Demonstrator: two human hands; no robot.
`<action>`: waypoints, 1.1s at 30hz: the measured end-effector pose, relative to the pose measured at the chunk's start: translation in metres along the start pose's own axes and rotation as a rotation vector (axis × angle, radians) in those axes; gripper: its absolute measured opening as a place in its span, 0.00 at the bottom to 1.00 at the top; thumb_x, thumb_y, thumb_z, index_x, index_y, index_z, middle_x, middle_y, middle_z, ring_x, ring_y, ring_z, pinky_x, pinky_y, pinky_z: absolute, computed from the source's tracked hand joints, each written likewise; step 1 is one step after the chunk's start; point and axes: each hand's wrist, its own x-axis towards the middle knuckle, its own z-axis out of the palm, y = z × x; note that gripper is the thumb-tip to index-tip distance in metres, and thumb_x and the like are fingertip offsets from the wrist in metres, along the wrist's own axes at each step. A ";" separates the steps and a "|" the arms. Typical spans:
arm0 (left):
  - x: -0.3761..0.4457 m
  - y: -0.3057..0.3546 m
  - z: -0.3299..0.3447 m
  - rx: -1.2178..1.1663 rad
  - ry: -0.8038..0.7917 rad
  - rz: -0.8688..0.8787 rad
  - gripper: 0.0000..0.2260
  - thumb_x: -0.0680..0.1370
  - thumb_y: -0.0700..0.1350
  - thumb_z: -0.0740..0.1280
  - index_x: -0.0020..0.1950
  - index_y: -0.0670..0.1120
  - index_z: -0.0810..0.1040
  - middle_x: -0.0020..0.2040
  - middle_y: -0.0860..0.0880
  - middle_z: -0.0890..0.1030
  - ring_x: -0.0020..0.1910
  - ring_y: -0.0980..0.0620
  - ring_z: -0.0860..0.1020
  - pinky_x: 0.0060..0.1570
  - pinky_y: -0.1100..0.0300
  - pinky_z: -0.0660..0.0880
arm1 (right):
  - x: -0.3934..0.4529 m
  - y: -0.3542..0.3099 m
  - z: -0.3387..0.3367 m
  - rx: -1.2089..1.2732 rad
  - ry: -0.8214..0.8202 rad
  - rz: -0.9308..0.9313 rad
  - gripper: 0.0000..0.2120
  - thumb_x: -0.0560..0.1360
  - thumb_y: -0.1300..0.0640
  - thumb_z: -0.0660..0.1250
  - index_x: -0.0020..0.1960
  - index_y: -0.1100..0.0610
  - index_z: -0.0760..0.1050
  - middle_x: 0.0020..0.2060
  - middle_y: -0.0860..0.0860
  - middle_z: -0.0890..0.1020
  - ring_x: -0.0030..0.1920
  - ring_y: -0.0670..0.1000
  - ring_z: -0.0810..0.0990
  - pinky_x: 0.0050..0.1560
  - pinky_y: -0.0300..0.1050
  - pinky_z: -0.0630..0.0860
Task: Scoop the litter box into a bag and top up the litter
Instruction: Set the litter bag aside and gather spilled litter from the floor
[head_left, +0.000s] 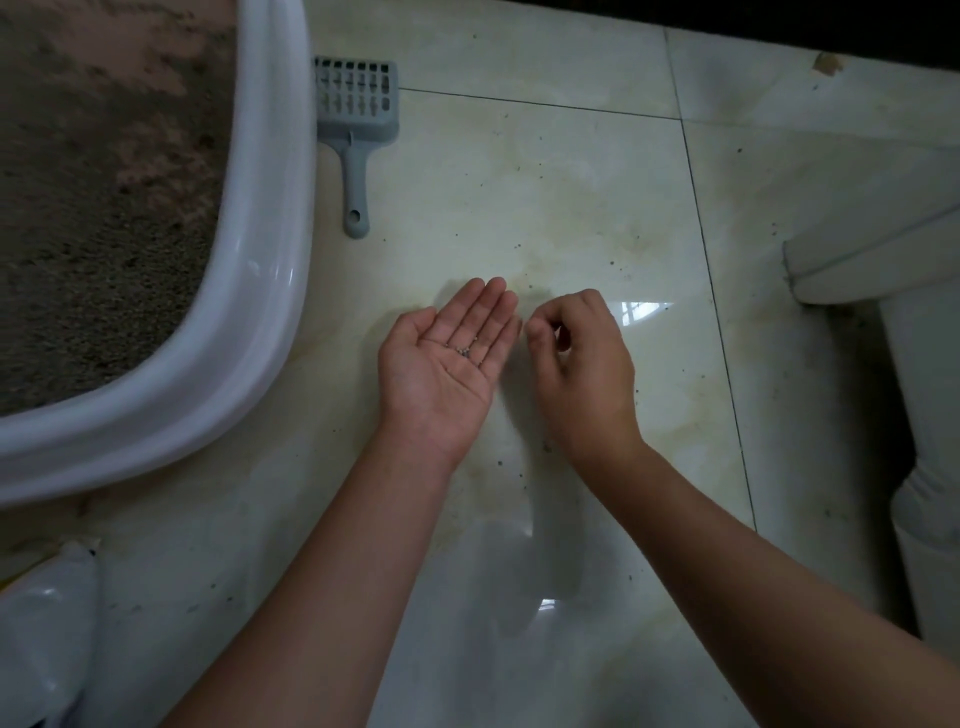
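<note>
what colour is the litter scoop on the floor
Grey-blue, with a slotted head; the scoop shows clearly in the head view.

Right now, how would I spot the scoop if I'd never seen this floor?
Find the big white litter box at the left. Just beyond its right rim, on the pale tiles, lies the scoop. It is the only grey thing there: a slotted square head with a short handle pointing toward the person.

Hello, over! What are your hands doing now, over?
Left hand open, palm up, few litter grains on it. Right hand curled beside it. Scoop idle on floor.
</note>
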 end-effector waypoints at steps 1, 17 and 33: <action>0.000 -0.001 0.000 0.027 0.009 0.002 0.20 0.82 0.46 0.51 0.60 0.36 0.77 0.58 0.39 0.82 0.56 0.43 0.82 0.55 0.53 0.77 | -0.003 -0.007 0.000 0.032 -0.015 -0.013 0.04 0.77 0.58 0.65 0.44 0.54 0.76 0.41 0.45 0.73 0.42 0.44 0.72 0.41 0.33 0.67; -0.003 0.000 0.001 -0.064 0.042 0.016 0.19 0.81 0.43 0.52 0.58 0.35 0.78 0.55 0.38 0.83 0.53 0.42 0.83 0.61 0.47 0.76 | -0.002 0.036 -0.027 -0.108 -0.139 0.057 0.07 0.72 0.55 0.74 0.50 0.52 0.82 0.44 0.44 0.79 0.46 0.45 0.77 0.49 0.39 0.75; -0.007 0.006 -0.001 -0.068 0.019 0.013 0.19 0.81 0.43 0.52 0.58 0.35 0.78 0.56 0.39 0.83 0.55 0.42 0.82 0.62 0.47 0.75 | 0.053 0.004 -0.035 -0.514 -0.597 -0.097 0.17 0.75 0.41 0.65 0.41 0.54 0.68 0.34 0.48 0.72 0.35 0.51 0.72 0.34 0.44 0.63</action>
